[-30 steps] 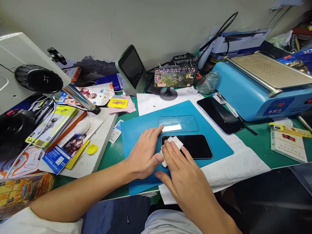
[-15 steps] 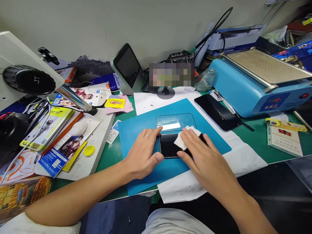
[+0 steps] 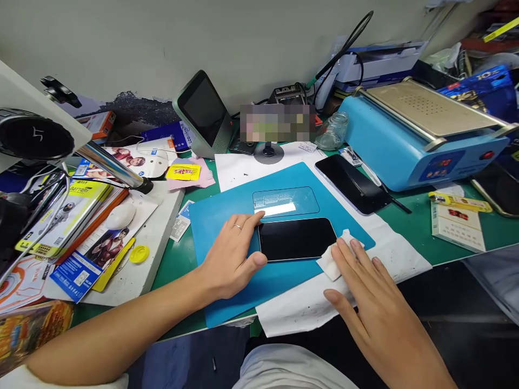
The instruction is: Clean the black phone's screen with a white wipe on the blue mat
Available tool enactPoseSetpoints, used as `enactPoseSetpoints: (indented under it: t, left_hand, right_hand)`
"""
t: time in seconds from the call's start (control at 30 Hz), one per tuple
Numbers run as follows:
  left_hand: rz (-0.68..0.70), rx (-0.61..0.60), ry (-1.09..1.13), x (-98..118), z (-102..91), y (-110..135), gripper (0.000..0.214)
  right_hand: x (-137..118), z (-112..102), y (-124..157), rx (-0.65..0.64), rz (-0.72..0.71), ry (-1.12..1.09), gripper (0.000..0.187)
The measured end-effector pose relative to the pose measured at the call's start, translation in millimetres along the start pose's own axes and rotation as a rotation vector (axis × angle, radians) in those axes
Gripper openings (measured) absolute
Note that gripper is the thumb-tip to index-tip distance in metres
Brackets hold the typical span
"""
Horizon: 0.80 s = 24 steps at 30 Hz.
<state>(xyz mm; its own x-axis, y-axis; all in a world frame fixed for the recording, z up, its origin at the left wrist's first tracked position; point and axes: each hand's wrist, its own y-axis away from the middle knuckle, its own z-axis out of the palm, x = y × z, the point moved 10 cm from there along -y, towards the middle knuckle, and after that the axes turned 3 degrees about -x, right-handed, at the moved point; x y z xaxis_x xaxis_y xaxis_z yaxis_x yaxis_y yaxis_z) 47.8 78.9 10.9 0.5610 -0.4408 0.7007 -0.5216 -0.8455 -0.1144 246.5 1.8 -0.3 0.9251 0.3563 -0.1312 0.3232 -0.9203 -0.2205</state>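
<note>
A smartphone with a dark screen lies face up on the blue mat. My left hand is at its left end, thumb and fingers spread apart around that edge, a ring on one finger. Under the fingertips of my right hand is a crumpled white wipe, just off the phone's lower right corner. Behind the phone, a clear glass panel with a black border rests flat on the mat.
A second dark phone lies at the right, beside a blue heating machine. Nearby is a white box with a yellow tool on it. Stacked packages and a microscope stand crowd the left. White paper sits beneath the mat.
My right hand has slid the wipe rightward and toward me, off the phone's screen, which now shows uncovered. My left hand stays by the phone's left end. The view has shifted slightly.
</note>
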Motion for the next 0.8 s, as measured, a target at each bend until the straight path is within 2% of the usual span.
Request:
enactPoseSetpoints:
  t: [0.17, 0.33, 0.43, 0.5, 0.67, 0.8]
  left_hand:
    - [0.009, 0.005, 0.018, 1.1, -0.9, -0.4, 0.094]
    - [0.022, 0.026, 0.011, 0.4, -2.7, -0.1, 0.100]
    - [0.036, 0.030, 0.008, -0.6, -1.8, 0.5, 0.101]
    - [0.040, 0.028, 0.014, -1.1, -1.3, 0.4, 0.100]
    - [0.026, 0.079, 0.028, -2.8, -7.8, 0.2, 0.092]
    - [0.011, 0.085, 0.030, -3.3, -8.6, 0.8, 0.092]
  right_hand:
    - [-10.0, -2.9, -0.1, 0.017, -0.059, 0.013, 0.070]
    - [-62.3, -0.6, -20.6, -0.026, -0.229, -0.001, 0.084]
    - [-94.4, 3.6, -38.0, -0.047, -0.298, -0.051, 0.084]
    - [-106.1, 8.1, -51.8, -0.070, -0.306, -0.092, 0.082]
    - [-105.4, 16.6, -83.5, -0.130, -0.237, -0.176, 0.079]
    - [-88.8, 14.5, -89.1, -0.132, -0.231, -0.143, 0.073]
